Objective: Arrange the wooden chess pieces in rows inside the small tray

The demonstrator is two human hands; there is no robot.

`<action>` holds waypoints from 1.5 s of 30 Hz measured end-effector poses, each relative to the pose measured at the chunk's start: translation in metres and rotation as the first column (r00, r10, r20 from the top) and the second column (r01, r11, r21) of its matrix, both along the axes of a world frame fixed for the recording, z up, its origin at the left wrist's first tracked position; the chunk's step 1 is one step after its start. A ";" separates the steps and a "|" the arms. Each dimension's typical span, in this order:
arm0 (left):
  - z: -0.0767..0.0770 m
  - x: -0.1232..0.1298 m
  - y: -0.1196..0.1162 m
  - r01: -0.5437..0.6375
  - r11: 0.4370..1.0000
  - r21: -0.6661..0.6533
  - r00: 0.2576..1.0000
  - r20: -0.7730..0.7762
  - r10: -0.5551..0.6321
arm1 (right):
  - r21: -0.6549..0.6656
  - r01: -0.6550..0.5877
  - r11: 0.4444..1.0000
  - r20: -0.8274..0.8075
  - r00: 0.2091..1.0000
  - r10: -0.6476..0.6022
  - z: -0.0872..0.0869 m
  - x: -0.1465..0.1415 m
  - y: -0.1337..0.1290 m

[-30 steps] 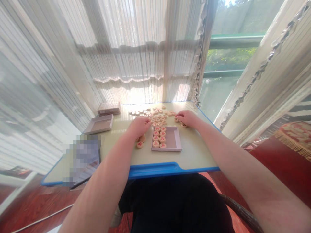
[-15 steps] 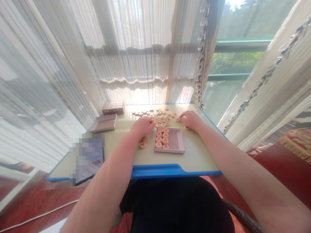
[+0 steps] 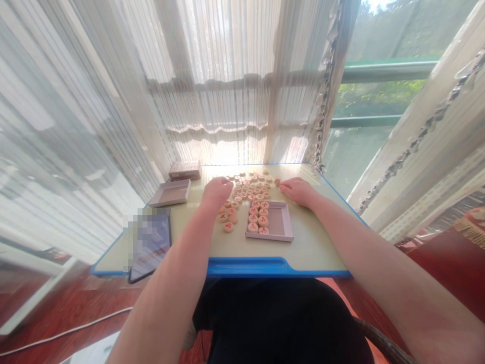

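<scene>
Many round wooden xiangqi pieces (image 3: 248,189) lie loosely spread across the table, marked with red or dark characters. At their left edge is my left hand (image 3: 219,193), palm down and fingers bent; its fingertips are largely hidden. My right hand (image 3: 298,191) is on the right side of the spread, its fingers closed at a single xiangqi piece (image 3: 277,182). Nearer me, a shallow pinkish box tray (image 3: 280,220) holds two columns of red-marked pieces along its left side. A smaller group of pieces (image 3: 228,227) lies left of this tray, beside my left forearm.
A second shallow tray (image 3: 172,193) stands at the back left, with a flat box (image 3: 184,170) behind it. A tablet (image 3: 153,247) lies at the table's left front. The table has a blue rim (image 3: 246,265); sheer curtains (image 3: 227,101) hang behind it.
My left hand has moved left and slightly away from me, uncovering more pieces by the tray. The piece at my right fingertips has moved slightly back. The view has shifted slightly.
</scene>
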State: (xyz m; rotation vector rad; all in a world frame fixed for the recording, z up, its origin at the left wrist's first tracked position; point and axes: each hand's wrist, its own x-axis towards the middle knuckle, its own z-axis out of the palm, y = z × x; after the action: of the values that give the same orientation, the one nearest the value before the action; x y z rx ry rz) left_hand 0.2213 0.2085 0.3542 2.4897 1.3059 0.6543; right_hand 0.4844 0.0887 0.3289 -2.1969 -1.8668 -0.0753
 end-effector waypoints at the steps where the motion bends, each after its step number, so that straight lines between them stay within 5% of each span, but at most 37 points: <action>1: 0.002 -0.001 -0.004 -0.060 0.998 0.012 0.998 -0.033 0.060 | 0.016 -0.007 1.000 -0.005 1.000 0.007 0.000 0.000 0.000; 3: 0.009 -0.003 -0.013 -0.085 0.996 0.040 0.985 -0.147 0.090 | 0.044 -0.024 0.999 -0.026 0.999 0.025 0.000 -0.001 0.000; 8: 0.023 -0.014 -0.030 0.110 0.989 -0.098 0.917 -0.374 -0.139 | -0.002 -0.046 0.999 -0.040 0.998 0.046 -0.003 -0.001 0.003; 14: 0.028 -0.018 -0.035 0.181 0.951 -0.251 0.891 -0.367 -0.267 | 0.042 -0.027 0.999 -0.057 0.998 0.029 -0.002 -0.003 0.000; 20: 0.019 -0.012 -0.033 0.333 0.935 -0.123 0.875 -0.328 -0.356 | 0.130 -0.003 0.992 -0.125 0.992 0.019 -0.002 -0.002 -0.001; 27: 0.011 -0.008 -0.029 0.330 0.943 -0.042 0.898 -0.293 -0.327 | 0.245 -0.037 0.969 -0.125 0.990 0.069 0.003 -0.011 -0.005; 35: 0.003 0.009 -0.036 0.323 0.935 0.147 0.944 0.021 -0.330 | 0.390 -0.143 0.909 -0.065 0.981 0.182 0.017 -0.036 -0.018; 45: -0.007 0.028 -0.055 0.392 0.816 0.425 0.877 0.094 -0.470 | 0.369 -0.107 0.923 -0.498 0.816 0.294 0.022 -0.069 -0.026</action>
State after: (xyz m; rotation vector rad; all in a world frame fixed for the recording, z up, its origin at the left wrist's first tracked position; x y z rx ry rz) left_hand 0.2491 0.1536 0.3472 2.8012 0.5297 1.0943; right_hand 0.4153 0.0628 0.3509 -1.5644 -1.6036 0.2459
